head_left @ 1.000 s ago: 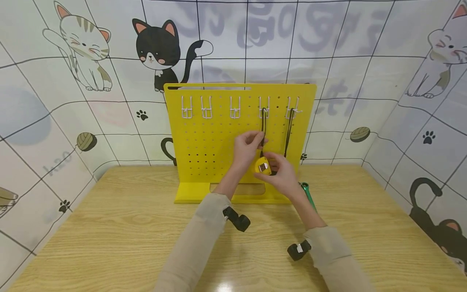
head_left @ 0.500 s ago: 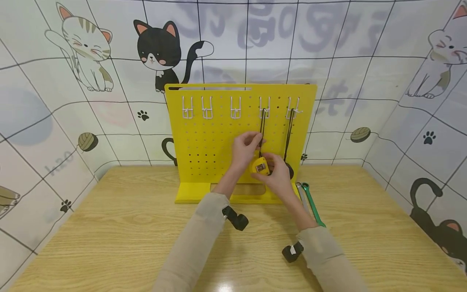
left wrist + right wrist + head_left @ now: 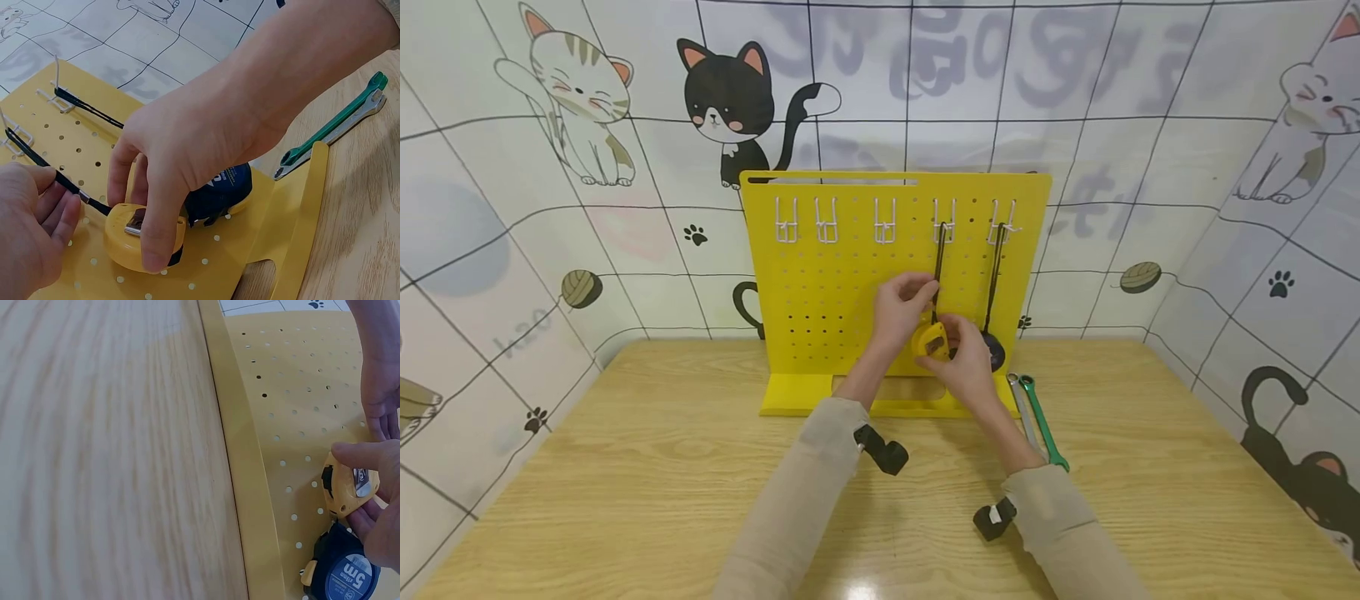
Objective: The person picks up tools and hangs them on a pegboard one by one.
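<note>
A yellow tape measure [image 3: 932,342] hangs by its black strap [image 3: 939,258] from the fourth white hook [image 3: 944,222] on the yellow pegboard [image 3: 827,287]. My right hand [image 3: 967,358] holds its case between thumb and fingers, as the right wrist view also shows. Just above the case, my left hand [image 3: 901,310] pinches the strap between thumb and fingertips. To the right, a dark blue tape measure [image 3: 347,569] hangs by its own strap [image 3: 995,279] from the last hook [image 3: 1002,221]. My right hand hides part of it in the left wrist view.
A green wrench [image 3: 1045,423] and a silver wrench [image 3: 1027,408] lie on the wooden table [image 3: 647,467], right of the board's base [image 3: 790,400]. Three more white hooks, such as the leftmost hook [image 3: 786,221], carry nothing. A cat-patterned sheet [image 3: 647,167] stands behind.
My right hand has shifted slightly left with the yellow tape measure, uncovering the dark tape measure and both wrenches. The left hand keeps its pinch on the strap and has drifted slightly left.
</note>
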### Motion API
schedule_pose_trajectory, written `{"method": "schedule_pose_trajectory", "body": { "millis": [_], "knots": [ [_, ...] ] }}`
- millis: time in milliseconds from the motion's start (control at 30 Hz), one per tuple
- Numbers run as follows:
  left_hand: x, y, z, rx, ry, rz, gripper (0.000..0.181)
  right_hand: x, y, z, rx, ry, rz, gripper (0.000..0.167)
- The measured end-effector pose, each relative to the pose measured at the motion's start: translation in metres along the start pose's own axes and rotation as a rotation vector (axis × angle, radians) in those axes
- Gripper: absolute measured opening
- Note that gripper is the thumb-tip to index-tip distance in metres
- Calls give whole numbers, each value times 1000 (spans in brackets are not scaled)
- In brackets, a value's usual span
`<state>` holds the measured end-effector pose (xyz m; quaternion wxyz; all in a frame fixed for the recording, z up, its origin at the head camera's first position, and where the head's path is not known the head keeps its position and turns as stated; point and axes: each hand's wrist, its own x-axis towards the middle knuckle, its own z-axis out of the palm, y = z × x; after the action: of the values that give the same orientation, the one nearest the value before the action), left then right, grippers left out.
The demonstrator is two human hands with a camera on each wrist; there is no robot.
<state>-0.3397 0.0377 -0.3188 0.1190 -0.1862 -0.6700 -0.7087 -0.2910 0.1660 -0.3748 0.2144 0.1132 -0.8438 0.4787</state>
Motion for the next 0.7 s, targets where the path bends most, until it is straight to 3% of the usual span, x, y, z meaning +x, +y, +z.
{"method": "schedule_pose_trajectory", "body": {
  "millis": [700],
  "knots": [
    [-15,2,-10,9,-68,-47,28,-3,-2,-5,48,24,-1,58]
  ]
}}
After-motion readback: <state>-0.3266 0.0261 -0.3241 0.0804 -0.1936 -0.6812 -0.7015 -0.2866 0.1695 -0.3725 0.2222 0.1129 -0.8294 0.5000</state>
